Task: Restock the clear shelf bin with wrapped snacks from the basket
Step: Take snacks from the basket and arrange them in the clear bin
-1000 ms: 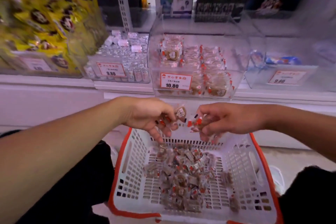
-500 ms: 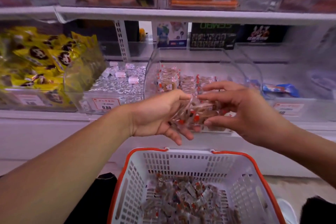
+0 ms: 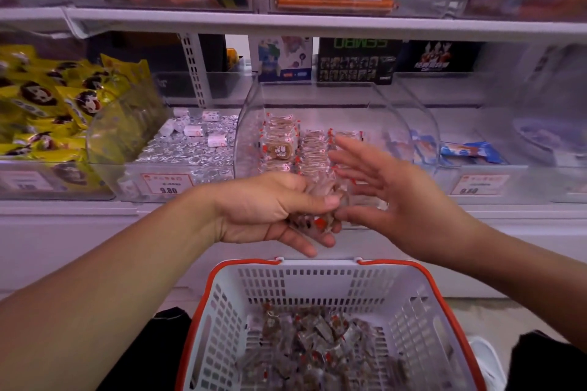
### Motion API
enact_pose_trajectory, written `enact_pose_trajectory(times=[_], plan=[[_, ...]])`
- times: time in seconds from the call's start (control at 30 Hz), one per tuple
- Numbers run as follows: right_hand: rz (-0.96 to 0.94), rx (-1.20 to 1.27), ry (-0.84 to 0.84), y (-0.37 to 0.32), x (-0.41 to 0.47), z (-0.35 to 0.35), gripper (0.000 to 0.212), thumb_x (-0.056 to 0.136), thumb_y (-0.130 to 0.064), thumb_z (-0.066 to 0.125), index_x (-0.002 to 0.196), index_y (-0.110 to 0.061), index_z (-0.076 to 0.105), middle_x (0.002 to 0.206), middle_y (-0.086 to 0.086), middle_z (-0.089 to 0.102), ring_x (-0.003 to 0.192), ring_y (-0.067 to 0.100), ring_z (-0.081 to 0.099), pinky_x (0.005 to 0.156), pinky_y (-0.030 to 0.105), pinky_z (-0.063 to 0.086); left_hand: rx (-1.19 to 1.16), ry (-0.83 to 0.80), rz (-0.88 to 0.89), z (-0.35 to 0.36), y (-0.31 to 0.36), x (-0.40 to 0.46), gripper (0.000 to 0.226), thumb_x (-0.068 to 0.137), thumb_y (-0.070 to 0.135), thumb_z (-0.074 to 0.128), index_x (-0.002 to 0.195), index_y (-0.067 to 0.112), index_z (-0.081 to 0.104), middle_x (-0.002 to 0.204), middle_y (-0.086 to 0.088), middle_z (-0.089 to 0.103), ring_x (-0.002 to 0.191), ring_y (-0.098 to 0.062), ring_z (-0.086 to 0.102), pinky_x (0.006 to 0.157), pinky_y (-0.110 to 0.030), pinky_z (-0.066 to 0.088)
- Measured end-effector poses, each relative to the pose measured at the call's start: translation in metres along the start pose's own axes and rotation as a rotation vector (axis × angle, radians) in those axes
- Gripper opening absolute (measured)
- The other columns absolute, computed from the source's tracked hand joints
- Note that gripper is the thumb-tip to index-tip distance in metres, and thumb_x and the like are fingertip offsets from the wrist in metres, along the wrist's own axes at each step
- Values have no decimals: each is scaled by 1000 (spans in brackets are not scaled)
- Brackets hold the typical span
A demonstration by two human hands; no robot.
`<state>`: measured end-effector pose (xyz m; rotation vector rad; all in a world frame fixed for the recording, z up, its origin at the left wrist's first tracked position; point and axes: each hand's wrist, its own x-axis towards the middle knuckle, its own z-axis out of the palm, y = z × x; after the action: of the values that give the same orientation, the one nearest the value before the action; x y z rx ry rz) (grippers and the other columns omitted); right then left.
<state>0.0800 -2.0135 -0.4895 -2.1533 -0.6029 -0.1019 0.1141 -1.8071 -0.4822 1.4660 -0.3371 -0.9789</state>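
Clear plastic shelf bin [image 3: 254, 124], curved front, sits on the middle shelf w/ neat stacks of wrapped snacks [image 3: 281, 146] inside: brown discs in crinkly see-through film, red corner marks. Left hand [image 3: 273, 213] is just in front of the bin, fingers and thumb curled round a loose handful of the same snacks [image 3: 319, 219] (blurred, count unclear). Right hand [image 3: 390, 197] is beside it, fingers straight and spread, holding nothing, thumb tip near the handful. Below, white slotted basket [image 3: 317, 282] w/ orange rim holds a heap of more wrapped pieces. Left neighbour bins: silver foil candies [image 3: 190, 149], yellow glossy packets [image 3: 47, 105].
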Motion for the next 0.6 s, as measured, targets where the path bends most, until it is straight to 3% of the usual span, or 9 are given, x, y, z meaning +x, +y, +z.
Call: enact_pose_trajectory(times=[0.07, 0.13, 0.2, 0.27, 0.37, 0.53, 0.6], plan=[[16, 61, -94, -1, -1, 4, 75, 91, -2, 64, 151, -27, 27, 138, -7, 57, 125, 1, 54, 106, 22, 44, -38, 12, 45, 0, 2, 0, 45, 84, 25, 66, 122, 2, 58, 97, -8, 71, 89, -23, 72, 61, -23, 58], [-8, -30, -141, 1, -4, 8, 67, 96, -10, 59, 153, -23, 27, 135, -4, 60, 125, 7, 55, 107, 28, 43, 7, -9, 62, 2, 3, -2, 42, 81, 21, 68, 118, 3, 60, 95, -7, 70, 90, -23, 71, 61, -23, 58], [-63, -159, -125, 1, -5, 11, 69, 95, -16, 62, 154, -21, 27, 141, -6, 56, 130, 5, 50, 109, 29, 40, 113, -37, 67, 3, 3, -5, 33, 77, 10, 73, 108, 8, 63, 90, -5, 67, 88, -19, 68, 64, -25, 58], [-60, -128, -90, 1, -5, 13, 74, 89, -14, 70, 152, -22, 32, 139, -11, 56, 129, 0, 50, 109, 27, 41, 268, -36, 62, 5, 2, -8, 41, 77, -5, 76, 113, 8, 60, 88, -6, 63, 81, -15, 65, 64, -25, 57], [-12, 39, -69, -2, -4, 10, 80, 75, -12, 83, 142, -30, 44, 118, -14, 63, 113, 5, 62, 102, 32, 49, 358, 53, 24, 7, 1, -9, 63, 78, -18, 70, 128, 9, 41, 85, -7, 62, 70, -13, 64, 54, -24, 53], [11, 134, -97, -5, 0, 6, 42, 72, -11, 86, 108, -19, 65, 94, 8, 70, 82, 36, 67, 78, 55, 55, 460, 214, 49, 8, 6, -12, 69, 74, -12, 74, 122, 21, 36, 80, -9, 63, 53, -9, 57, 46, -26, 44], [28, 199, -114, -7, 3, 5, 37, 71, -8, 86, 100, -17, 65, 90, 12, 71, 75, 35, 67, 75, 49, 57, 425, 203, 60, 4, 11, -18, 73, 71, -2, 83, 124, 20, 38, 90, -12, 69, 60, -11, 64, 47, -26, 48]])
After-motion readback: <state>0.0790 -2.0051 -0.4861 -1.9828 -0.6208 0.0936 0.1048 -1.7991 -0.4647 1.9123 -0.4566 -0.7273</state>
